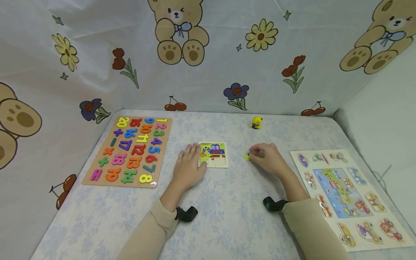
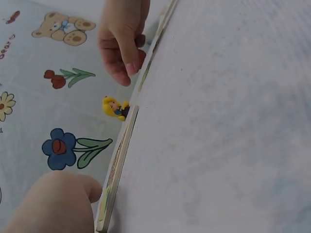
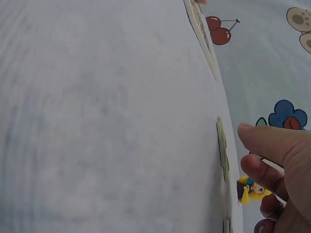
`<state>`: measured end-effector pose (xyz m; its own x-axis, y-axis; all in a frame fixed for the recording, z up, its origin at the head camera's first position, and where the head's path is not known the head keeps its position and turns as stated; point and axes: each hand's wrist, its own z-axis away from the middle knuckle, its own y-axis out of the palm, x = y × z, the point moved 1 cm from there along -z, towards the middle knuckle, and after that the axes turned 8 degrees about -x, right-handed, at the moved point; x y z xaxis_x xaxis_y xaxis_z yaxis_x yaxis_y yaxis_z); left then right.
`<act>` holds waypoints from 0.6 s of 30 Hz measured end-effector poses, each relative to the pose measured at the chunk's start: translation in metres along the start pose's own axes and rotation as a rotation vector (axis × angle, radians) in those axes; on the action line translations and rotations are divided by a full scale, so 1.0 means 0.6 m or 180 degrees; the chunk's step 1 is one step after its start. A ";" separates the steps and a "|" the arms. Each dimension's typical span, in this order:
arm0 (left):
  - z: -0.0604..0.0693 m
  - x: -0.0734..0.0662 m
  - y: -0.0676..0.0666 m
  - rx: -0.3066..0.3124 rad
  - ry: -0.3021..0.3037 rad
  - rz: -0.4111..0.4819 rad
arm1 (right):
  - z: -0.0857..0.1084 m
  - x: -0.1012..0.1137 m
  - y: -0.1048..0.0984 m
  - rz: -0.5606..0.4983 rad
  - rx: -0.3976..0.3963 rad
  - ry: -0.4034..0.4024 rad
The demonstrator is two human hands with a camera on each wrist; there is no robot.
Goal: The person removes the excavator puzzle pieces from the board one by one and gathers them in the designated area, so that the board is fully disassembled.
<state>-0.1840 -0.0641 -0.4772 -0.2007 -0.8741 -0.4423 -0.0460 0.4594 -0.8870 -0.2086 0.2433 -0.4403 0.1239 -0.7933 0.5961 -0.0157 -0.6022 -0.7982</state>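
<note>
Jigsaw piece (image 1: 247, 157), small and yellow-green, lies on the pale, blue-mottled tabletop (image 1: 240, 202) right at the fingertips of the person's right hand (image 1: 269, 159), seen through the head camera I monitor from afar. In my right wrist view, the piece lies flat just below that hand's thumb and index finger, which stand narrowly parted with nothing visible between them; whether a fingertip touches the piece, I cannot tell. The hand's other fingers curve loosely.

Near the piece, to its left in my head view, a small square puzzle board (image 1: 218, 163) shows a digger in blue and purple on a green ground. The person's left hand (image 1: 190, 168) rests flat over the board's left edge, fingers extended and gripping nothing, so that the piece lies on the far side of the board from that hand.

Behind the piece, toward the table's back edge, I see 1 yellow-haired toy figure (image 1: 256, 122). Left of the left hand, a tan board (image 1: 164, 139) carries colored numerals from 1 to 20. Beyond the right forearm, a larger white board (image 1: 352, 224) bears cut-out shapes around a central picture. 2 black wrist devices (image 1: 187, 214) show at the beige sleeves (image 1: 152, 227). A cloth backdrop (image 1: 208, 83) printed with bears and flowers hangs behind.
</note>
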 end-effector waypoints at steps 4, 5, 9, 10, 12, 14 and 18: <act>0.003 0.001 -0.002 0.0026 -0.0041 -0.0010 | -0.006 0.015 0.003 -0.0068 0.0040 -0.0078; 0.003 0.001 -0.002 0.0030 -0.0036 -0.0028 | -0.007 0.020 0.005 -0.0076 0.0061 -0.0088; 0.004 0.000 -0.002 0.0057 -0.0036 -0.0098 | -0.013 0.043 0.014 -0.0102 0.0142 -0.0151; 0.005 0.000 -0.002 0.0063 -0.0041 -0.0119 | -0.014 0.049 0.017 -0.0107 0.0166 -0.0161; 0.004 0.001 -0.001 0.0075 -0.0045 -0.0163 | -0.017 0.061 0.024 -0.0114 0.0213 -0.0196; 0.004 0.001 0.000 0.0072 -0.0048 -0.0182 | -0.020 0.075 0.031 -0.0102 0.0263 -0.0214; 0.003 0.003 0.002 0.0064 -0.0041 -0.0217 | -0.026 0.101 0.048 -0.0091 0.0372 -0.0267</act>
<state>-0.1827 -0.0652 -0.4791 -0.1851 -0.9053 -0.3824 -0.0394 0.3956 -0.9176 -0.2167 0.1762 -0.4258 0.2052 -0.7627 0.6133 0.1039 -0.6061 -0.7885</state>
